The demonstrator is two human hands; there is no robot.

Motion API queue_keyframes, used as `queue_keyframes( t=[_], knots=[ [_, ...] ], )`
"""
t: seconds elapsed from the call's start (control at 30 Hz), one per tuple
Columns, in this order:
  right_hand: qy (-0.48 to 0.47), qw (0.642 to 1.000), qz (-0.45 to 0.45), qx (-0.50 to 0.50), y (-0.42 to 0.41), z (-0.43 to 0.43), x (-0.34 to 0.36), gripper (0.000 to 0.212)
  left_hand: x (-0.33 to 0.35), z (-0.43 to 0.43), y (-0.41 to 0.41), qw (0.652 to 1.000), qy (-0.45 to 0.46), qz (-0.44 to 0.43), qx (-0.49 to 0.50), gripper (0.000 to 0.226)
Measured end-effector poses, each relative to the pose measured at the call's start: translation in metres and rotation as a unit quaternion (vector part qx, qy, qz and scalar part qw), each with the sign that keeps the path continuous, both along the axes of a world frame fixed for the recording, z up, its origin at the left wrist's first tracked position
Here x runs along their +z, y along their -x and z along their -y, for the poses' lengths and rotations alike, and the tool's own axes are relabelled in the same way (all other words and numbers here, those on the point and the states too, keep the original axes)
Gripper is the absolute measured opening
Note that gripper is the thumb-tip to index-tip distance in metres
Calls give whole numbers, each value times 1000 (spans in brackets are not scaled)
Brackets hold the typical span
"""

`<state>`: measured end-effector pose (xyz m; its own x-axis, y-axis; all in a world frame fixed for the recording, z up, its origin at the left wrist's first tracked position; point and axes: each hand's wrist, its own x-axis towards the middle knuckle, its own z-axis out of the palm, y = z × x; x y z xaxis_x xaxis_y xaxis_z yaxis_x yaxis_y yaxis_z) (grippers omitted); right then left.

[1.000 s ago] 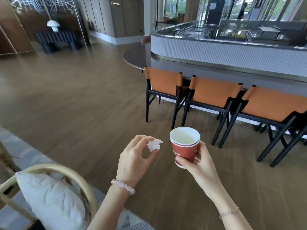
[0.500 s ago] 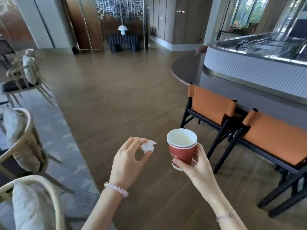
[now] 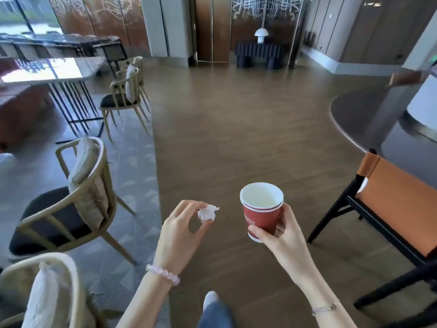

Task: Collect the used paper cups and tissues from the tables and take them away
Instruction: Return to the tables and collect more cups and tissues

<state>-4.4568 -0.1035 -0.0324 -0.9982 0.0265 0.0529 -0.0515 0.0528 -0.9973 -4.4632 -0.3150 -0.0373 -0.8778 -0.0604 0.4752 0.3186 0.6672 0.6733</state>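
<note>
The left hand (image 3: 179, 230) pinches the crumpled tissue (image 3: 207, 213) between thumb and fingertips, just left of the upright cup (image 3: 261, 209), which the right hand (image 3: 283, 235) grips low with curled fingers, so tucking the tissue in likely means moving right and slightly up.

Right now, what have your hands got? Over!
Left hand pinches crumpled tissue. Right hand grips red paper cup, upright. Wooden armchair left, orange chair right, neither in path.

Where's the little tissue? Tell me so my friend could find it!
Look at the bottom middle, above the wood floor, where two hands are held out. The left hand pinches the tissue beside the red paper cup in the right hand. It is the tiny crumpled white ball.
</note>
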Motion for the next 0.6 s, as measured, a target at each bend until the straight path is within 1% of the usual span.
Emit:
queue_keyframes(
  t=[0.13,0.23,0.33,0.6],
  knots=[
    [5,999,-1,42,97,27,-2,55,-5,23,84,999,6,-10,37,27],
    [-2,998,-8,69,175,51,7,54,3,45,151,998,-3,-13,59,28],
    [-5,996,-23,86,249,73,16,56,15,68,215,996,-2,-25,84,28],
    [2,991,-33,133,405,122,22,58,26,114,347,989,17,-39,141,28]
  ],
)
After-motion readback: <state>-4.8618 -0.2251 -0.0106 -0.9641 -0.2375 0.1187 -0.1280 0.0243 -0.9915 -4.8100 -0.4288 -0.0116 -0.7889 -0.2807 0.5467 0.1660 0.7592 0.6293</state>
